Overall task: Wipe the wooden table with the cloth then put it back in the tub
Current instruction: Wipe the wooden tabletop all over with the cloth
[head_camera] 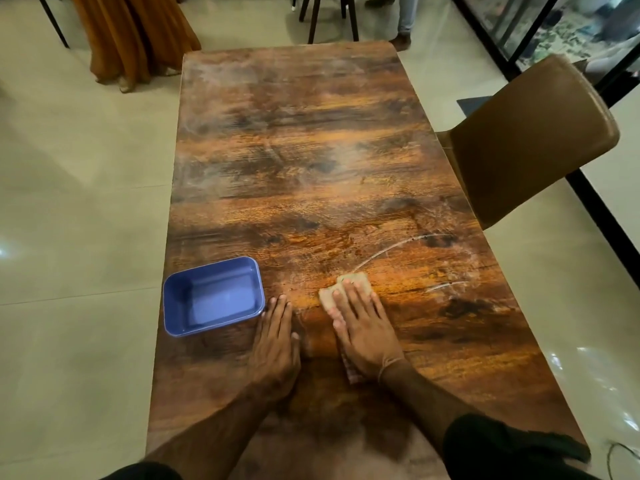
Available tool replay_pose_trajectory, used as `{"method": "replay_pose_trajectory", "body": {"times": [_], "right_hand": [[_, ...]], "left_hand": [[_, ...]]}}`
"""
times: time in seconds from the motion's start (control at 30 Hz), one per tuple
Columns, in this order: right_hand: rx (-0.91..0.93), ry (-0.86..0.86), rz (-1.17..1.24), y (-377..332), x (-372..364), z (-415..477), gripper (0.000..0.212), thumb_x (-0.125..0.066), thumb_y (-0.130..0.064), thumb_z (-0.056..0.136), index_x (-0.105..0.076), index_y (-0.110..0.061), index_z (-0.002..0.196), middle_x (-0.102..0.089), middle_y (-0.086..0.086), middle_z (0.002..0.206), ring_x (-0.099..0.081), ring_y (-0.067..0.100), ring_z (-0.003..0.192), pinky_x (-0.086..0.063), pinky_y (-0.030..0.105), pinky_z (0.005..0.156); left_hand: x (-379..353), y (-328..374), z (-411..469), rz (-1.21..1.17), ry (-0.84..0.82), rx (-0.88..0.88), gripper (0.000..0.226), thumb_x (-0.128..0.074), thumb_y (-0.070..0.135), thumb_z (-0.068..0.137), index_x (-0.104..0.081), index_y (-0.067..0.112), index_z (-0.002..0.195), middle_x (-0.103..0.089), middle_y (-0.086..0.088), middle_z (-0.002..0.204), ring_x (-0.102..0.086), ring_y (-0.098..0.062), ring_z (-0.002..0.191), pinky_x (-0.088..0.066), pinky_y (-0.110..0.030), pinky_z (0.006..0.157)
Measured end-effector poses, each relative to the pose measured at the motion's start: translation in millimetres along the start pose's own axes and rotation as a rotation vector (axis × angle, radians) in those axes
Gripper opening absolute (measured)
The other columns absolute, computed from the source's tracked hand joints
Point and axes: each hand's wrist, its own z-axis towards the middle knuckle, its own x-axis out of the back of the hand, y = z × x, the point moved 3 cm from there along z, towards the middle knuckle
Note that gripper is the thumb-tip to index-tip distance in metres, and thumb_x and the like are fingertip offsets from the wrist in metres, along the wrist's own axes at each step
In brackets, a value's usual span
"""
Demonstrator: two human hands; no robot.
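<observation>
Cloth [327,297] lies flat on the worktop [311,150], nr the edge closest to the person, pinned under the right hand [363,327]. That grip is flat & relaxed: fingers straight, palm down, pressing the cloth w/o curling round it. Beige corners stick out past the fingertips & on the thumb side; 1 more bit shows by the wrist, where a thin thread [389,363] is tied.

Left hand [275,341] rests palm down on bare wood just beside the right, grip flat too, holding nothing. Its fingertips sit right by the corner of the tub [194,327]; can't tell if they touch.

Tub is blue, rectangular, empty, standing at the left edge of the worktop, apart from the cloth w/ the left hand between them.

2 pale curved streaks [398,247] mark the wood beyond & right of the cloth; hazy smears further up. 1 brown chair [530,140] stands at the right side. Pale tiled floor [76,202] all round, orange fabric [131,36] hanging far left.
</observation>
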Motion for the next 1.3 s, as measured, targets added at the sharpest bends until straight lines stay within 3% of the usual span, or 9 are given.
{"method": "replay_pose_trajectory", "body": {"times": [0.13,0.27,0.37,0.47,0.6,0.73,0.83,1.03,1.3], "right_hand": [[-0.178,0.013,0.076,-24.5,-0.9,2.5,0.064,-0.02,-0.046,0.107,-0.008,-0.019,0.164,0.004,0.005,0.17,0.006,0.024,0.158,0.003,0.045,0.124],[0.101,-0.024,0.06,-51.8,-12.5,-31.2,0.061,-0.029,-0.045,0.108,-0.02,-0.019,0.163,-0.011,0.006,0.171,-0.01,0.026,0.158,-0.007,0.046,0.124],[0.203,-0.057,0.046,-24.6,-8.5,-24.0,0.059,-0.025,-0.046,0.109,-0.018,-0.024,0.163,-0.009,0.002,0.171,-0.004,0.021,0.158,-0.004,0.045,0.124],[0.01,-0.035,0.043,1.2,3.0,1.5,0.062,-0.018,-0.047,0.107,-0.012,-0.023,0.164,0.001,0.0,0.171,0.004,0.02,0.158,0.0,0.045,0.125],[-0.171,-0.006,0.105,-23.7,3.8,6.9,0.065,-0.016,-0.048,0.105,-0.007,-0.02,0.163,0.006,0.004,0.17,0.009,0.023,0.157,0.005,0.046,0.125],[0.079,-0.058,0.124,-57.5,-8.9,-28.6,0.062,-0.027,-0.047,0.107,-0.02,-0.02,0.162,-0.008,0.005,0.171,-0.002,0.024,0.158,-0.005,0.048,0.124],[0.174,-0.084,0.129,-38.2,-4.0,-22.4,0.06,-0.025,-0.05,0.107,-0.027,-0.023,0.161,-0.016,0.004,0.17,-0.005,0.021,0.157,-0.009,0.048,0.126],[-0.124,-0.032,0.156,-31.0,16.1,22.2,0.064,-0.022,-0.052,0.105,-0.036,-0.018,0.157,-0.019,0.011,0.168,-0.009,0.028,0.157,-0.002,0.047,0.127],[0.192,-0.061,0.083,-26.8,5.3,6.6,0.065,-0.025,-0.052,0.106,-0.019,-0.022,0.163,-0.014,0.005,0.17,-0.003,0.019,0.158,0.002,0.041,0.126]], "left_hand": [[2.0,0.6,1.4,0.0,-0.029,0.007,0.064,-0.022,0.035,0.104,-0.01,0.014,0.164,0.003,0.004,0.17,0.018,-0.003,0.155,0.016,-0.02,0.123],[7.3,3.9,8.0,-0.048,-0.054,-0.002,0.064,-0.018,0.037,0.103,-0.01,0.016,0.163,0.005,0.007,0.168,0.012,-0.005,0.156,0.015,-0.017,0.121],[9.5,6.2,14.6,-0.05,-0.081,-0.001,0.066,-0.016,0.037,0.103,-0.007,0.018,0.165,0.008,0.008,0.169,0.016,-0.004,0.155,0.015,-0.017,0.12],[8.9,5.5,18.4,-0.07,-0.108,0.022,0.063,-0.021,0.034,0.106,-0.006,0.018,0.165,0.008,0.007,0.171,0.015,-0.004,0.156,0.007,-0.027,0.127],[8.6,5.1,22.9,-0.061,-0.097,0.014,0.063,-0.02,0.034,0.106,-0.009,0.016,0.165,0.005,0.004,0.172,0.013,-0.005,0.156,0.007,-0.027,0.126],[7.7,5.5,23.9,-0.072,-0.148,0.022,0.067,-0.017,0.038,0.103,-0.006,0.018,0.165,0.011,0.007,0.17,0.018,-0.004,0.155,0.007,-0.03,0.127],[10.4,8.6,22.1,-0.056,-0.133,0.016,0.065,-0.017,0.035,0.104,-0.004,0.018,0.166,0.012,0.006,0.171,0.019,-0.003,0.155,0.006,-0.03,0.128],[13.9,12.0,20.2,-0.047,-0.112,0.036,0.059,-0.02,0.034,0.111,-0.004,0.018,0.165,0.009,0.003,0.172,0.016,-0.005,0.156,0.008,-0.027,0.126],[13.3,10.7,20.8,-0.035,-0.137,0.021,0.063,-0.015,0.04,0.107,-0.005,0.017,0.165,0.01,0.002,0.172,0.019,-0.004,0.155,0.011,-0.023,0.124]]}}
